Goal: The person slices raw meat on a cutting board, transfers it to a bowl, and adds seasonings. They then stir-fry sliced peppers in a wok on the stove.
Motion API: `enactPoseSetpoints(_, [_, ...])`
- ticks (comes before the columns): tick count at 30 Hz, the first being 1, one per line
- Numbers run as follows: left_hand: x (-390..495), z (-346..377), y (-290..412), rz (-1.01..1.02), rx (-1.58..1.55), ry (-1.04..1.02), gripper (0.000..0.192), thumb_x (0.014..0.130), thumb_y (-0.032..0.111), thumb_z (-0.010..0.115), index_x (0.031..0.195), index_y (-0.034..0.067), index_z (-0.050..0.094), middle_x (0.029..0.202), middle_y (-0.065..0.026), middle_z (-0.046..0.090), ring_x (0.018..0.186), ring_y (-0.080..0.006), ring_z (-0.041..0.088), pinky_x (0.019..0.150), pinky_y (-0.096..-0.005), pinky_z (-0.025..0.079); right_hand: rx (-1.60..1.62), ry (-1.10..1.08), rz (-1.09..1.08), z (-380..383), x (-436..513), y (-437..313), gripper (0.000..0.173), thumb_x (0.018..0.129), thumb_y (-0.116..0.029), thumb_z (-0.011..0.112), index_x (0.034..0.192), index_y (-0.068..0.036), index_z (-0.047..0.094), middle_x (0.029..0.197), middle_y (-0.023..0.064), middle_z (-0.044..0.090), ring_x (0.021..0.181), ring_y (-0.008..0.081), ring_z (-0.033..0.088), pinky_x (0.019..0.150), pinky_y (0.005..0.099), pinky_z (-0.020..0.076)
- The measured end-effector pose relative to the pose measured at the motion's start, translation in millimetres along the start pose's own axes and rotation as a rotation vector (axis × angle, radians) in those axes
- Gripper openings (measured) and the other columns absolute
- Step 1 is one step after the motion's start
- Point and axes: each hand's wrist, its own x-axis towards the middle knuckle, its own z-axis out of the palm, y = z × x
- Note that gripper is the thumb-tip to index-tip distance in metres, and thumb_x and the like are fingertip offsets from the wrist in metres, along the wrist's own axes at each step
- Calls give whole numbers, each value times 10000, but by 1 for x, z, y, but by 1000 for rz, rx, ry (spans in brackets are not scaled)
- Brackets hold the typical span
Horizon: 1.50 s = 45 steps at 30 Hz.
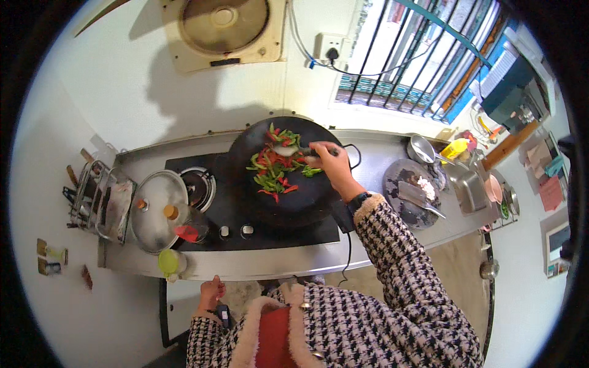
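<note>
A large black wok (294,209) stands on the black glass gas hob (198,239), with cut green and red peppers (271,168) spread in its middle. My right hand (329,163) reaches over the wok and grips the dark handle of a spatula or ladle (287,150), whose pale head lies among the peppers. My left hand (212,292) hangs below the counter's front edge, its fingers curled; whether it holds anything does not show. Left of the wok lie a glass pan lid (158,207) and a clear bottle with an orange-brown cap (188,225).
On the right, a cleaver (416,195) and chopped pale food (427,187) rest on a round chopping board (391,184). Behind it are a small saucepan (419,148) and a yellow bottle (453,149). A green-lidded jar (169,262) stands at the left front edge, near a metal rack (99,202).
</note>
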Motion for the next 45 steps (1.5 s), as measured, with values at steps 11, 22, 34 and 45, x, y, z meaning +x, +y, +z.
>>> enactPoseSetpoints(11, [0,7,2,31,-12,-3,427,942,368,550,775,-23,590,613,-94,586,449,-171,518,401,-299,401,-410,-247,190,-38,-20,-95,266,834,-187,569,845,71,633,817,167,674,530,255,660,456,305,549])
enactPoseSetpoints(22, [0,9,6,-41,-30,89,422,920,369,594,823,-42,580,682,-120,605,509,-174,553,426,-275,446,101,0,255,22,-43,2,253,882,-185,549,951,50,612,888,150,647,689,273,682,602,341,584])
enactPoseSetpoints(34, [9,6,1,-53,-14,51,405,925,353,590,836,-42,572,708,-121,608,538,-172,558,426,-286,432,-237,24,-53,-16,-28,22,197,876,-151,606,886,38,663,799,105,675,652,160,665,572,259,560])
enactPoseSetpoints(45, [14,4,-3,-57,-54,27,401,937,352,574,832,-35,561,702,-110,596,535,-166,548,438,-280,434,-853,-265,182,-24,-24,-118,249,821,-152,563,731,61,656,628,110,643,484,218,648,427,298,515])
